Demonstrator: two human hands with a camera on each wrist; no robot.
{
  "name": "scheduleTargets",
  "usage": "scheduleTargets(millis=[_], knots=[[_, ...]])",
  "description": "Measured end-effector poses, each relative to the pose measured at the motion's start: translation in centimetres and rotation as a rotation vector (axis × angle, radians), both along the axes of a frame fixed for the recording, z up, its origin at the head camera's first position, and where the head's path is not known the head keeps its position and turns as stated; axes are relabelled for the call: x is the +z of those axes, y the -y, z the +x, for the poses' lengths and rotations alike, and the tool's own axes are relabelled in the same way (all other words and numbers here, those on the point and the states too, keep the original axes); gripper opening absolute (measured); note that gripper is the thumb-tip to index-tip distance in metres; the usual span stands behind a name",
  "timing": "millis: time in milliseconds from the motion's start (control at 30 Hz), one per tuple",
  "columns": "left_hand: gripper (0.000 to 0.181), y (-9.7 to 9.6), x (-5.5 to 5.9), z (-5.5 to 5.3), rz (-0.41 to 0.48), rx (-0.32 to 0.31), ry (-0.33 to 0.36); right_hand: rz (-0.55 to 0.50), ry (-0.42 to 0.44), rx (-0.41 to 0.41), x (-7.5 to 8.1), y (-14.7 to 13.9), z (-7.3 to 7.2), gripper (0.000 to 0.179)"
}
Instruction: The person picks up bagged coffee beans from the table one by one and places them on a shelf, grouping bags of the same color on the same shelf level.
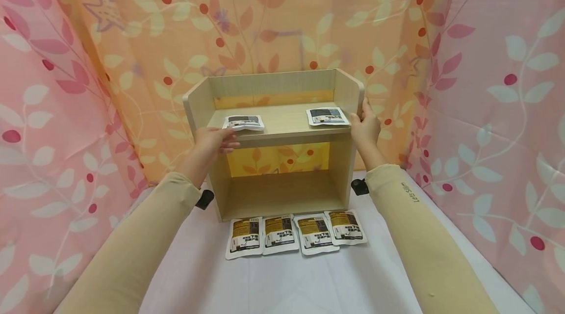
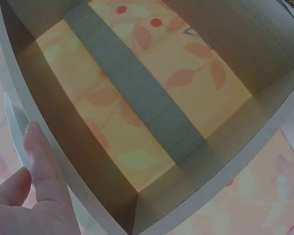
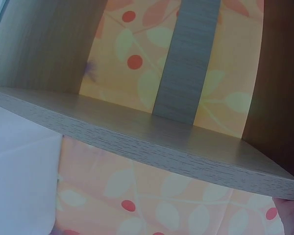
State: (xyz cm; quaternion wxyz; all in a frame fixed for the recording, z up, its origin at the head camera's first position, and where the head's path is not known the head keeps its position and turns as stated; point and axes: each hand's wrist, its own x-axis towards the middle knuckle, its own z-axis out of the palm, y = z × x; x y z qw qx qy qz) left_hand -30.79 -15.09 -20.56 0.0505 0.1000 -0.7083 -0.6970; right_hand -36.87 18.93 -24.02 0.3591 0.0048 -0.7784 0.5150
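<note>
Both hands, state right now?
Left hand: closed, pinching the upper left packet by its edge.
Right hand: closed, holding the shelf unit's right side panel.

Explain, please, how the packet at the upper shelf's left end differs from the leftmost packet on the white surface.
The shelf packet shows a dark greyish panel; the front packet shows a golden-brown one. The left hand touches the shelf packet, while no hand touches the front packet. The shelf packet is up at the upper board; the front packet lies lower, on the white surface. Both have white edges.
</note>
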Motion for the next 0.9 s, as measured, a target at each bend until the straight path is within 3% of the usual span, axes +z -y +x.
scheduleTargets(millis=[567, 900], knots=[[0.057, 0.2, -0.6, -1.0, -0.062, 0.042, -0.031, 0.01, -0.013, 0.004, 0.0, 0.1, 0.0, 0.054], [0.052, 1.1, -1.3, 0.3, 0.09, 0.066, -0.041, 0.009, -0.008, -0.003, -0.2, -0.1, -0.1, 0.054]])
